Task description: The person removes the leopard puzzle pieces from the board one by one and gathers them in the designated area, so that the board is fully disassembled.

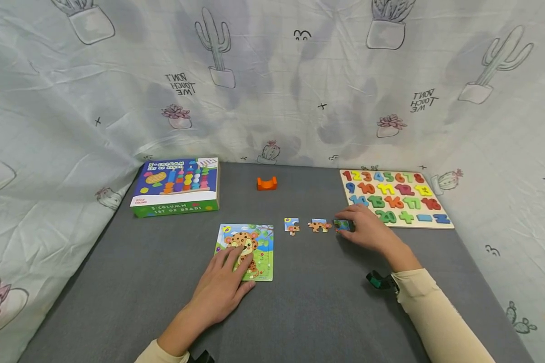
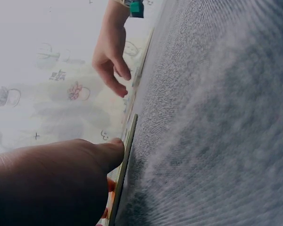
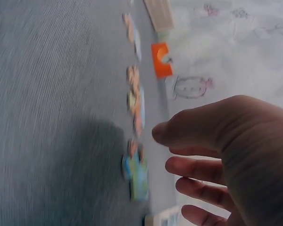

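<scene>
A leopard jigsaw board (image 1: 266,254) lies flat on the grey table. My left hand (image 1: 220,287) rests on its lower left part, fingers extended over the picture and covering some of it. To the right of the board, three loose jigsaw pieces are spaced in a row: a left piece (image 1: 291,224), a middle piece (image 1: 319,226) and a green-blue right piece (image 1: 342,225). My right hand (image 1: 370,227) hovers around that last one, thumb and fingers spread. In the right wrist view, the green-blue piece (image 3: 139,181) lies on the table, apart from the fingertips.
At the back left sits a bead-set box (image 1: 177,186). An orange notched block (image 1: 267,185) stands near the back middle. A wooden number board (image 1: 418,222) with colourful numerals lies at the back right, partly behind my right hand. A cactus-print cloth (image 1: 272,91) hangs behind the table.
</scene>
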Motion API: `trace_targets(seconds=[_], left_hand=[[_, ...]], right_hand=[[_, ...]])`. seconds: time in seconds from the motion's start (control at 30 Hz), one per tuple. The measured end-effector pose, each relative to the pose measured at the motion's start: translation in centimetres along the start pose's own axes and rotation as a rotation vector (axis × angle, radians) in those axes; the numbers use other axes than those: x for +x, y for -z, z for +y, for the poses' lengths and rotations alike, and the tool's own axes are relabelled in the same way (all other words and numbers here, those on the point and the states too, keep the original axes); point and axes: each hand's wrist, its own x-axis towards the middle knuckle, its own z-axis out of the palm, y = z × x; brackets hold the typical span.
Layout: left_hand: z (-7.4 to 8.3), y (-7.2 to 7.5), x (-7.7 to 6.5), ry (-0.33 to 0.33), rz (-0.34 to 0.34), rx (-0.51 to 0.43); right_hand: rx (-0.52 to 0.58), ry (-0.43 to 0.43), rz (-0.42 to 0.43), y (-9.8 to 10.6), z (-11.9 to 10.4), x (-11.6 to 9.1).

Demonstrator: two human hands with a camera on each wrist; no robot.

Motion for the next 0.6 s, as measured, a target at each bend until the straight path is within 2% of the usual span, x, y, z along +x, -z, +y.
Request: trace_targets(seconds=[0.23, 0.43, 0.6], left_hand=[[0.1, 0.0, 0.0, 0.009, -0.018, -0.001], [0.1, 0.4, 0.0, -0.008, 0.001, -0.009], [0.0, 0.5, 0.0, -0.027, -0.004, 0.0]], right_hand=[[0.021, 0.06, 0.014, -0.7, -3.3, 1.2], [0.052, 0.15, 0.015, -1.4, -6.7, 2.5], [0.052, 0.177, -0.02, -2.7, -8.9, 3.6]])
